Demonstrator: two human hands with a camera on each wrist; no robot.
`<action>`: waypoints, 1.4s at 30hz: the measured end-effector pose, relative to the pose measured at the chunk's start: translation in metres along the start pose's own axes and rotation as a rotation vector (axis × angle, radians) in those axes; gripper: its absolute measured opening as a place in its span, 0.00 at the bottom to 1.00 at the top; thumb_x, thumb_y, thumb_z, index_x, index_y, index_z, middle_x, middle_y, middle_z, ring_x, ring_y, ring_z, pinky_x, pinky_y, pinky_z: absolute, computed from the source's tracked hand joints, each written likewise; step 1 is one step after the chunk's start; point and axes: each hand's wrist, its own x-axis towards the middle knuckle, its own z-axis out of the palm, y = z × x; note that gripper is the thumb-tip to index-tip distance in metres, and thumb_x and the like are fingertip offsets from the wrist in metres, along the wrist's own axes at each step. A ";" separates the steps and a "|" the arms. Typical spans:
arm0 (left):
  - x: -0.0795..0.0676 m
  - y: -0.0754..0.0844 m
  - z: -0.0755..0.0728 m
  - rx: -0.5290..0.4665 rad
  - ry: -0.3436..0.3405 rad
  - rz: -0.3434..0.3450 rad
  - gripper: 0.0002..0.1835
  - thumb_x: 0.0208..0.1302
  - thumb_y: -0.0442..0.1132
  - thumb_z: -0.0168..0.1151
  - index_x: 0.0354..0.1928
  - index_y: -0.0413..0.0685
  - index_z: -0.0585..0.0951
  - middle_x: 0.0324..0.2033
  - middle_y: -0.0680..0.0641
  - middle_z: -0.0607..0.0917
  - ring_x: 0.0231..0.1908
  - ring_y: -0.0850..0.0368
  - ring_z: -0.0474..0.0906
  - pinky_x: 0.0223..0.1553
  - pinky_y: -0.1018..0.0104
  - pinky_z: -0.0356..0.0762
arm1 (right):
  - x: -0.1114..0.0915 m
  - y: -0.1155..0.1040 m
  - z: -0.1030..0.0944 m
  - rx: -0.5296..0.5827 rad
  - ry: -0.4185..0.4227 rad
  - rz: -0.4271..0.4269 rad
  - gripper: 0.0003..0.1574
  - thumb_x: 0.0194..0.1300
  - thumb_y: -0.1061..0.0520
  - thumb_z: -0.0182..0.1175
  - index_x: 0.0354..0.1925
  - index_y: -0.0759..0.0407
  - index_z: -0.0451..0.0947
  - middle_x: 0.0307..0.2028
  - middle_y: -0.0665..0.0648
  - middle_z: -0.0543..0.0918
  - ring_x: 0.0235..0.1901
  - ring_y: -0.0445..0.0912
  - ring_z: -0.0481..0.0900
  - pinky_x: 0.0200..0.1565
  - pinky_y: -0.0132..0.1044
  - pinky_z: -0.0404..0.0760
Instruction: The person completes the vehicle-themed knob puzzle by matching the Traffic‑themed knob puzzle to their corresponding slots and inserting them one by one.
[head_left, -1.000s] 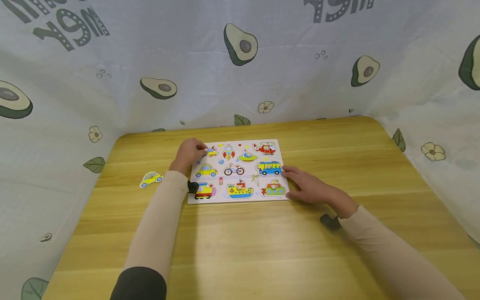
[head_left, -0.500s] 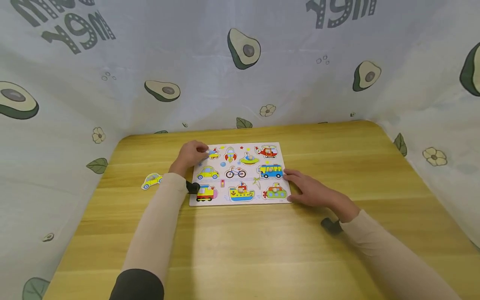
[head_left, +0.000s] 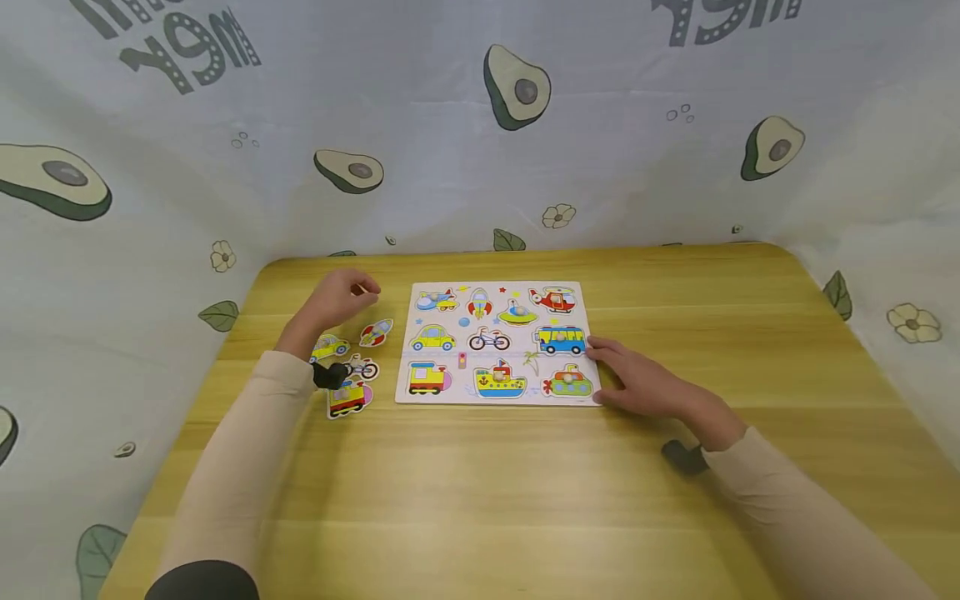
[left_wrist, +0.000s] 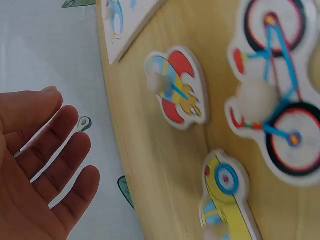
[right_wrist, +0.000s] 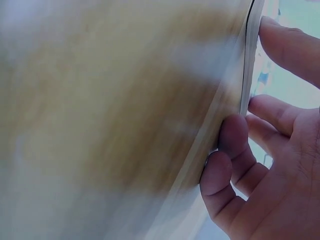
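A puzzle board (head_left: 480, 400) with printed vehicles lies on the table. Its airplane (head_left: 437, 300), helicopter (head_left: 552, 300), bus (head_left: 560, 340), ship (head_left: 500, 381) and some other pictures bear knobs. Left of it are loose knobbed pieces: a rocket (head_left: 376, 332), a bicycle (head_left: 363, 367), a train (head_left: 348, 400) and a yellow car (head_left: 331, 346), the car partly hidden by my left arm. My left hand (head_left: 335, 300) hovers above and behind them, fingers relaxed, holding nothing. My right hand (head_left: 643, 382) touches the board's right edge with thumb and fingertips.
The wooden table (head_left: 480, 500) has rounded far corners. A pale cloth (head_left: 420, 108) printed with avocados hangs behind and along both sides. A small dark wrist camera (head_left: 328, 376) sits on the left wrist, another camera (head_left: 684, 458) on the right.
My left hand has moved left from the board's airplane corner. The rocket, bicycle and train pieces, out of sight before, now show. My right hand keeps its place at the board's edge.
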 end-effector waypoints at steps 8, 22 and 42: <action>-0.035 -0.022 0.004 0.067 -0.046 0.029 0.13 0.68 0.37 0.57 0.49 0.38 0.84 0.51 0.36 0.83 0.53 0.39 0.77 0.54 0.44 0.76 | 0.000 -0.004 -0.002 0.011 0.006 -0.041 0.42 0.64 0.52 0.65 0.69 0.70 0.64 0.74 0.70 0.59 0.70 0.69 0.62 0.67 0.64 0.66; -0.027 -0.031 0.031 0.037 -0.161 0.045 0.10 0.67 0.31 0.58 0.48 0.39 0.81 0.45 0.38 0.80 0.43 0.46 0.74 0.49 0.52 0.77 | 0.002 -0.002 0.003 0.014 -0.006 -0.007 0.43 0.65 0.52 0.64 0.70 0.69 0.62 0.74 0.68 0.58 0.70 0.69 0.63 0.67 0.65 0.66; -0.023 -0.021 0.037 0.055 -0.138 0.009 0.12 0.68 0.39 0.60 0.49 0.42 0.83 0.45 0.40 0.77 0.42 0.47 0.73 0.46 0.57 0.75 | -0.005 0.000 -0.002 0.014 -0.004 -0.008 0.43 0.65 0.53 0.64 0.70 0.70 0.61 0.74 0.69 0.57 0.71 0.69 0.61 0.68 0.65 0.64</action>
